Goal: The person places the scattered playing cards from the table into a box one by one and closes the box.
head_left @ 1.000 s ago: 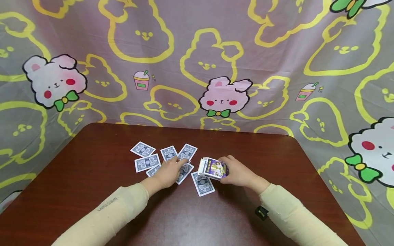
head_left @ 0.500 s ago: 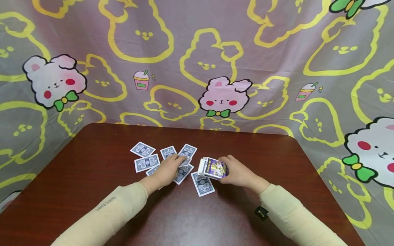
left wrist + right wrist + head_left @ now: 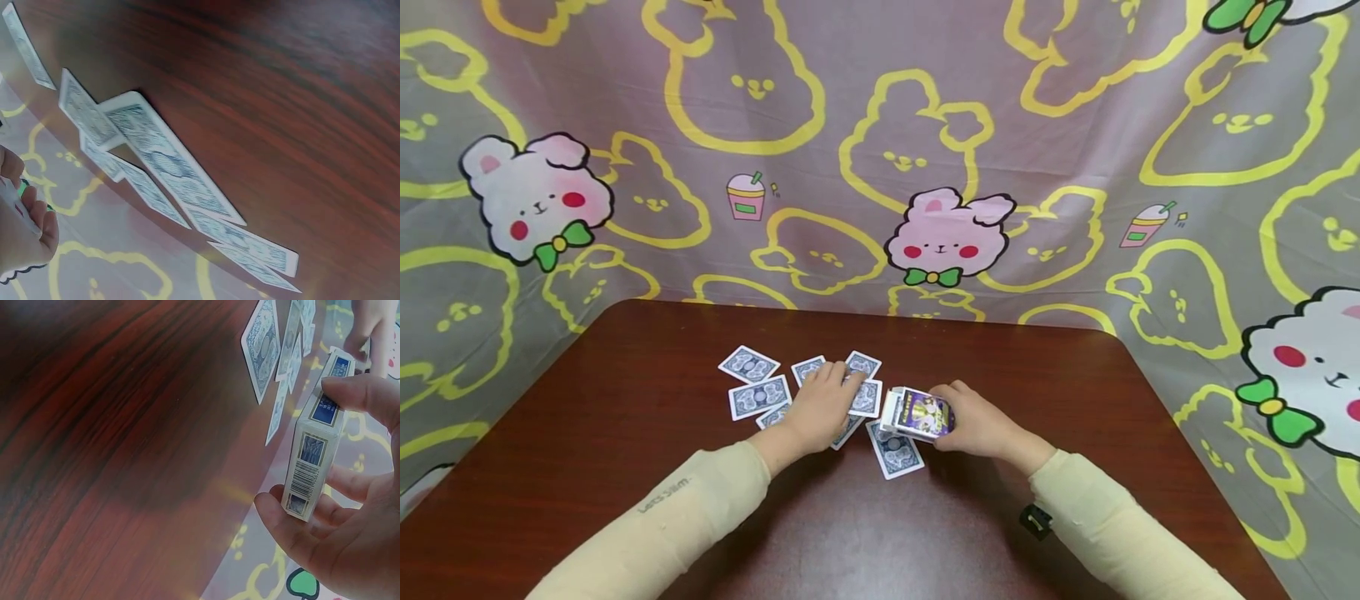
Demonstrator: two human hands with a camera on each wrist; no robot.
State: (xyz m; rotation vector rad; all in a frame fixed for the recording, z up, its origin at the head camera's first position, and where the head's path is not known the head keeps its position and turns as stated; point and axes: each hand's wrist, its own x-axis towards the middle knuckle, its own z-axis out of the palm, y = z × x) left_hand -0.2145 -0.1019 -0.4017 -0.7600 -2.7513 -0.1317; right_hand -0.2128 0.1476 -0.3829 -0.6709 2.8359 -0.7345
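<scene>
My left hand [image 3: 822, 408] pinches a blue-backed playing card [image 3: 868, 398], which sticks out to the right of its fingers, close to the card box. In the left wrist view this hand [image 3: 28, 231] shows at the left edge, a card in its fingers. My right hand [image 3: 981, 421] grips the purple and white card box [image 3: 923, 412], its white end turned left toward the pinched card. Thumb and fingers hold the box [image 3: 306, 465] by its edges in the right wrist view. One face-down card [image 3: 895, 450] lies partly under the box.
More face-down playing cards lie scattered on the brown table [image 3: 880, 533], among them a card at the back left [image 3: 748, 364] and a card below it [image 3: 760, 397]. Others are partly covered by my left hand. A rabbit-patterned curtain [image 3: 820, 183] hangs behind the table.
My left hand has picked up a card, and moved slightly right and away from me, bringing it toward the box. The right hand and the box have hardly moved.
</scene>
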